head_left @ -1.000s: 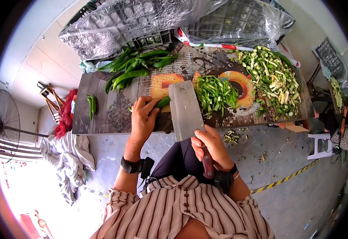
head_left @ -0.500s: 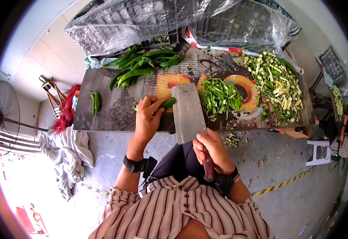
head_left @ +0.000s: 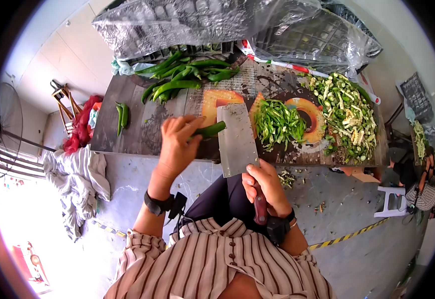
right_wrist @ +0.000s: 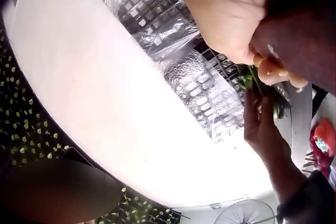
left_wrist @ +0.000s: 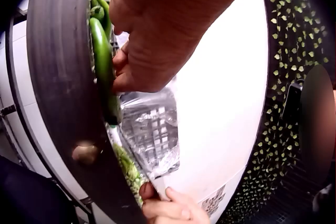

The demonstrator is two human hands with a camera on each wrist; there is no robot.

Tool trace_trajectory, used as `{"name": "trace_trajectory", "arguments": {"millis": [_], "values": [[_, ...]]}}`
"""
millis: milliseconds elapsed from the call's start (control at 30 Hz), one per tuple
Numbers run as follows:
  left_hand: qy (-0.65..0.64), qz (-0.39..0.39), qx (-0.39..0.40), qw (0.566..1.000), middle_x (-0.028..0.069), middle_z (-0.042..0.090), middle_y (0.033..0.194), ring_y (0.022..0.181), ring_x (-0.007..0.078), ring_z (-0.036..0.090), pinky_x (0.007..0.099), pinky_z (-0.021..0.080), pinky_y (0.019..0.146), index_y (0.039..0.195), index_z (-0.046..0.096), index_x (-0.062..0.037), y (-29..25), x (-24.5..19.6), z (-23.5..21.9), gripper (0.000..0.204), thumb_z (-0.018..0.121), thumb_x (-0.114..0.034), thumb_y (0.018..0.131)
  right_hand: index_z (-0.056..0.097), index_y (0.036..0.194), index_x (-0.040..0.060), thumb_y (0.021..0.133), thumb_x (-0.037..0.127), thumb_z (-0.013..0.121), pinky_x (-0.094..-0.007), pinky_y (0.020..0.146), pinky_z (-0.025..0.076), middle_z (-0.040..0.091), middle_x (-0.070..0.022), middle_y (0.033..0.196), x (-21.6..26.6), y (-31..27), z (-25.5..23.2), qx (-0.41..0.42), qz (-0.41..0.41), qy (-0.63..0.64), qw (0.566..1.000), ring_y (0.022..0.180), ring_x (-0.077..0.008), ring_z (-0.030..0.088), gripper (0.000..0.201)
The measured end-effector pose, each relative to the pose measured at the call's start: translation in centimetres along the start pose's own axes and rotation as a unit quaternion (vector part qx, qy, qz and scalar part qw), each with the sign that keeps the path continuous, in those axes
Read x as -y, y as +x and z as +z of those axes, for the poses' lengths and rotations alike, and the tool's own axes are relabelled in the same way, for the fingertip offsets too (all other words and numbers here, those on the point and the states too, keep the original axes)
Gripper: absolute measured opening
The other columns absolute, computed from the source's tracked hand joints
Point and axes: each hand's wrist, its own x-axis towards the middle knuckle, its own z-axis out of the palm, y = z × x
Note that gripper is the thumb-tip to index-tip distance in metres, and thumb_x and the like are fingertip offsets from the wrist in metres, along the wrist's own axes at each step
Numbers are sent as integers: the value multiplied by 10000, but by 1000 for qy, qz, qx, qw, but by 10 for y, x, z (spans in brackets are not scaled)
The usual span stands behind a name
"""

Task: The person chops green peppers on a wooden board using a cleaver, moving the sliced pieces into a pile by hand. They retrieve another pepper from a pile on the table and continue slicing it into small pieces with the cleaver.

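My right hand (head_left: 270,187) grips a cleaver (head_left: 238,142) by its dark red handle. Its broad blade lies flat-side up over the table's front edge, bits of green stuck to it. Left of the blade, a long green pepper (head_left: 211,130) lies on the table, its tip right at the blade. Fingers and thumb of my left hand (head_left: 177,142) pinch it from either side, slightly blurred. In the left wrist view, the fingertips are against the side of the pepper (left_wrist: 104,61). A heap of sliced green pepper strips (head_left: 280,122) sits right of the cleaver.
Whole green peppers (head_left: 177,82) are piled at the back left, with two peppers (head_left: 122,117) apart on the left. A large mound of chopped peppers (head_left: 344,114) covers the right end. Plastic-wrapped crates (head_left: 177,30) line the table's back. A white stool (head_left: 391,202) stands right.
The head view has shifted a little, moving the table contents rightward. My left hand has moved slightly left, its fingers rising and spreading over the pepper. The cleaver stays nearly in place.
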Motion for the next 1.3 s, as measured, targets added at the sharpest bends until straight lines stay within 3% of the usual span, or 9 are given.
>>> {"name": "trace_trajectory", "arguments": {"millis": [100,167,200,1033,1300], "values": [[52,-34,2,998,66,642,1008,986,279,558,394,409,921,1057,705,-61,-5,14,-18,342,736,-40,716,494,1024,50,982,207,483,-256,405,428,453,-1,703,2,0,3,-3,1,7,1000,485,-88,474,164],[-47,-49,39,997,70,647,971,937,269,567,361,450,856,1021,714,-48,-8,23,-21,305,740,-42,718,499,1039,48,984,207,477,-254,407,427,444,4,699,3,0,4,-1,2,5,1000,479,-87,463,170],[-41,-31,15,999,63,660,918,866,273,580,354,481,783,954,722,-50,-9,23,-20,231,741,-49,723,501,1048,46,986,207,473,-253,406,426,441,7,698,4,0,5,-1,3,9,1000,478,-85,460,175],[-96,-72,-5,993,72,675,965,917,258,591,339,468,845,954,731,-35,-18,30,-11,210,720,-31,745,493,1057,70,985,195,458,-247,398,414,431,15,688,-1,2,24,-2,25,52,998,474,-72,439,148],[-107,-82,-1,991,65,670,970,926,255,587,342,466,853,952,733,-45,-20,30,-10,199,727,-65,755,480,1070,63,990,203,462,-250,417,431,439,13,695,-4,2,29,18,40,1,999,491,-78,454,162]]}}
